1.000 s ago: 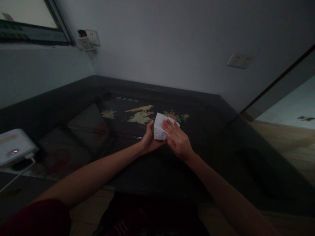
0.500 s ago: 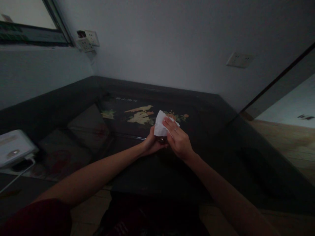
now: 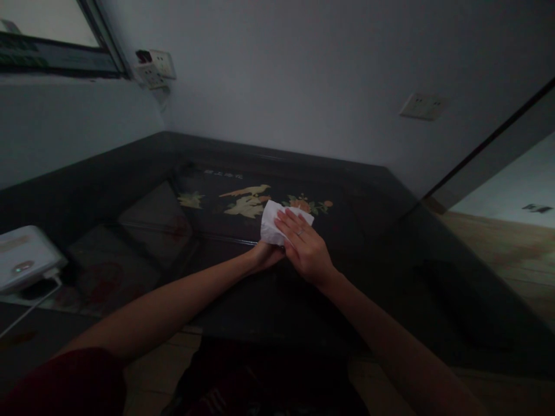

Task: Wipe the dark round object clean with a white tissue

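Note:
A white paper tissue is spread under the fingers of my right hand, which presses it down over my left hand. A ring shows on one of the right fingers. My left hand is curled beneath the tissue, palm side up. Whatever it holds is covered by the tissue now; a small dark, shiny bit showed there a moment ago, too little to name. Both hands are close together above the dark glossy table.
Golden bird and flower pictures decorate the tabletop beyond my hands. A white device with a cable stands at the left. Wall sockets are on the wall behind, and a dark flat shape lies to the right.
My right hand and the tissue have slid left and slightly down over the left hand. The dark shiny thing that showed below the tissue is now covered.

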The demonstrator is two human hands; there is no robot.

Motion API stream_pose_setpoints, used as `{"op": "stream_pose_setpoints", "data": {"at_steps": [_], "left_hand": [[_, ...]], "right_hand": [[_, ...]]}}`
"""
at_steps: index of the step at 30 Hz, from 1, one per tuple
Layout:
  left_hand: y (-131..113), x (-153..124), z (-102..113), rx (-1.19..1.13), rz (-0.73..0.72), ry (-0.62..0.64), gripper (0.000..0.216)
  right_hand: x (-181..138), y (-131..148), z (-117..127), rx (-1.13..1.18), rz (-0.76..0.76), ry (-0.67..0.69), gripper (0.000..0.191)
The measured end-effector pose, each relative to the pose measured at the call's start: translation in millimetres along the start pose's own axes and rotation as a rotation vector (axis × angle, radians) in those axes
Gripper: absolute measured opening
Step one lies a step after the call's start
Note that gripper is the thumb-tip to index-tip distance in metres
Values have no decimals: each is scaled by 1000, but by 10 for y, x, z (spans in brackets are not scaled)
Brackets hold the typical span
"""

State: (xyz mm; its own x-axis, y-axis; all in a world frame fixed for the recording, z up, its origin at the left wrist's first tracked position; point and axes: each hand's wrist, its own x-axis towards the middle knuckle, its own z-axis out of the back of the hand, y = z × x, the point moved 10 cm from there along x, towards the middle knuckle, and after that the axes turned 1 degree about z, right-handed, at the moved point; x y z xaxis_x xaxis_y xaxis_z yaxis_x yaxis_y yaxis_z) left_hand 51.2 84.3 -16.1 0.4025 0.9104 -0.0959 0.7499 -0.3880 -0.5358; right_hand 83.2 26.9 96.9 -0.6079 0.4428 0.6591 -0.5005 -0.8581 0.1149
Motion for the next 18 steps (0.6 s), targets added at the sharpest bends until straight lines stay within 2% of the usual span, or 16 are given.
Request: {"op": "stream_pose_setpoints", "data": {"at_steps": [2, 5, 9, 15, 18], "left_hand": [[10, -6, -33, 50, 30, -3, 31], [22, -32, -95, 103, 96, 20, 46], [-64, -52, -149, -16, 83, 17, 49], [-138, -31, -114, -140, 55, -43, 55], [-86, -19, 8, -126, 52, -71, 47]], "right_hand": [[-20, -106, 57, 24, -62, -41, 47], [-109, -214, 125, 83, -123, -108, 50], [-213, -194, 118, 114, -113, -141, 53], [-220, 28, -96, 13, 46, -20, 58], [-188, 90, -206, -77, 102, 58, 55]]}}
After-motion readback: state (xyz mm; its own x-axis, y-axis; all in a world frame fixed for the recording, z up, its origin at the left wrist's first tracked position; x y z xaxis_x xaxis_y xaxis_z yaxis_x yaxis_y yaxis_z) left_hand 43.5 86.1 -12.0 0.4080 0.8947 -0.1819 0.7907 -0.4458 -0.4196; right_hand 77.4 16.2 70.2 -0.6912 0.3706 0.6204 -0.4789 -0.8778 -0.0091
